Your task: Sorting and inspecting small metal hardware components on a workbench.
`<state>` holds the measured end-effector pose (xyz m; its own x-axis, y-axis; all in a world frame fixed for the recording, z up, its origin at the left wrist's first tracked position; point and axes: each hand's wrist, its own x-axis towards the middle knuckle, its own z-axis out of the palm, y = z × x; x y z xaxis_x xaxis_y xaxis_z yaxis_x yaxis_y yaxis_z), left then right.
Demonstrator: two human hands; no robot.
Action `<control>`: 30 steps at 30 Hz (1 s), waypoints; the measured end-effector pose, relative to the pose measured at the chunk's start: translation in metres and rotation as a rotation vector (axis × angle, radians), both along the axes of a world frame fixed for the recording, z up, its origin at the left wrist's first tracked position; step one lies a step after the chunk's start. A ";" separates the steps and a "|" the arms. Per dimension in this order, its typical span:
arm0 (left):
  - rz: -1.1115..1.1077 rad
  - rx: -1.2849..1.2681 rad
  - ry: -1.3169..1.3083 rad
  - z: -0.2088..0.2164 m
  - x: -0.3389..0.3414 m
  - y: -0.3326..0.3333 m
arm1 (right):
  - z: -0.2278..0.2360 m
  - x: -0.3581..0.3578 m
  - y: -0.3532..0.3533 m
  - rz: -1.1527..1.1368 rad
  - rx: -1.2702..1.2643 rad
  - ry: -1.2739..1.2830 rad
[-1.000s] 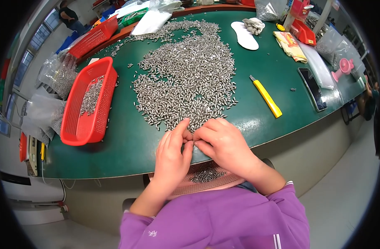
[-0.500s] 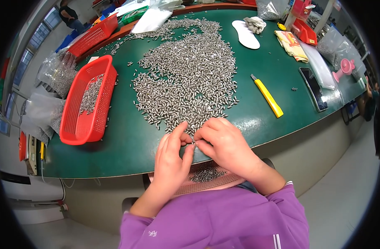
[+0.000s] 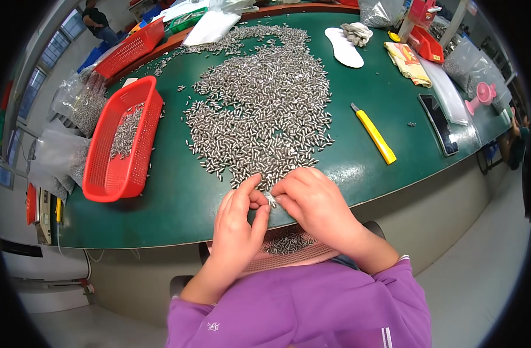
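A broad heap of small silvery metal pins with tapered ends (image 3: 265,110) covers the middle of the green table (image 3: 178,214). At the heap's near edge my left hand (image 3: 237,217) has its fingers curled, the thumb close to the bent fingertips. Just to its right, my right hand (image 3: 315,200) brings thumb and forefinger together at a few metal pins (image 3: 271,200) between the two hands. What the left fingertips grip, if anything, is too small to make out. Below the table edge, under my wrists, a pink mesh basket (image 3: 297,259) holds more pins.
A red plastic basket (image 3: 141,168) with some pins stands at left, near filled clear bags (image 3: 59,152). To the right lie a yellow utility knife (image 3: 374,134), a phone (image 3: 438,124) and a white insole (image 3: 342,49) with a grey glove (image 3: 356,35).
My fingertips have shifted slightly, and more of the small pins show between them. The right hand has edged a little lower. Heap and baskets look the same.
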<state>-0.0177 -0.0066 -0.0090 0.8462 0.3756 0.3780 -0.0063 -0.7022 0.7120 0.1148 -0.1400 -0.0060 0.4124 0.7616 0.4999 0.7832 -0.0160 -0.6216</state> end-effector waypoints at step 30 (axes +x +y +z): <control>0.043 -0.167 0.018 0.000 -0.007 0.002 | 0.008 -0.014 -0.004 -0.039 -0.111 -0.007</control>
<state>-0.0245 -0.0048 -0.0088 0.8338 0.4682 0.2924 0.0350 -0.5734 0.8185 0.1006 -0.1442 0.0016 0.4396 0.7959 0.4162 0.7851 -0.1154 -0.6086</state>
